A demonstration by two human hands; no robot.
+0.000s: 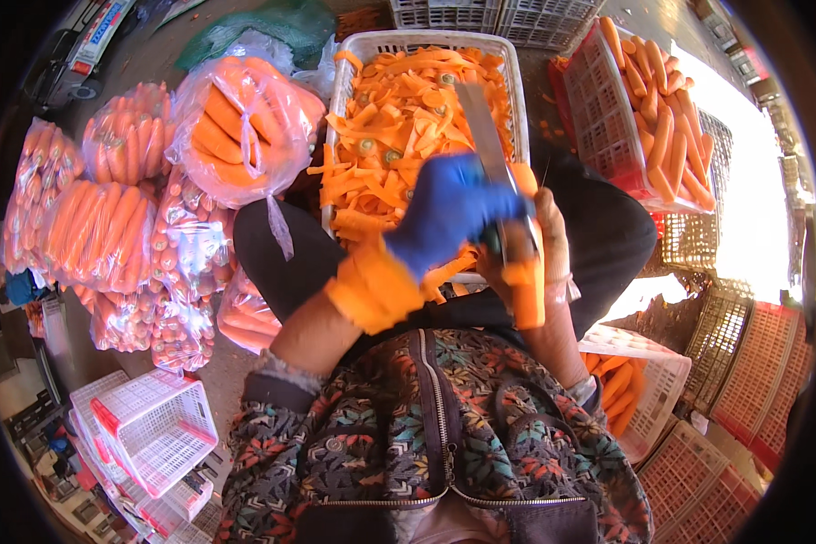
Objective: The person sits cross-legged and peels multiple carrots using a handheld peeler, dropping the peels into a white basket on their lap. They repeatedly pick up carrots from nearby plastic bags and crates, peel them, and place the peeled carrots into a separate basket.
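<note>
In a blue glove with an orange cuff, my left hand (449,211) is closed around the handle of a broad-bladed knife or peeler (486,129), whose metal blade points up and away over the crate. The tool lies along a thick carrot (529,285). My right hand (551,238), in a pale glove, grips that carrot from its far side. Both hands are blurred, so the exact contact of blade and carrot cannot be told. Beneath them a white plastic crate (522,102) is heaped with carrot peelings (394,129) and cut carrot tops (367,146).
Clear plastic bags of carrots (98,234) are piled at the left, a tied one (245,129) beside my knee. At the right stand a tilted crate (605,115) of peeled carrots (673,136) and another carrot crate (659,401). Stacked crates (156,435) lie lower left.
</note>
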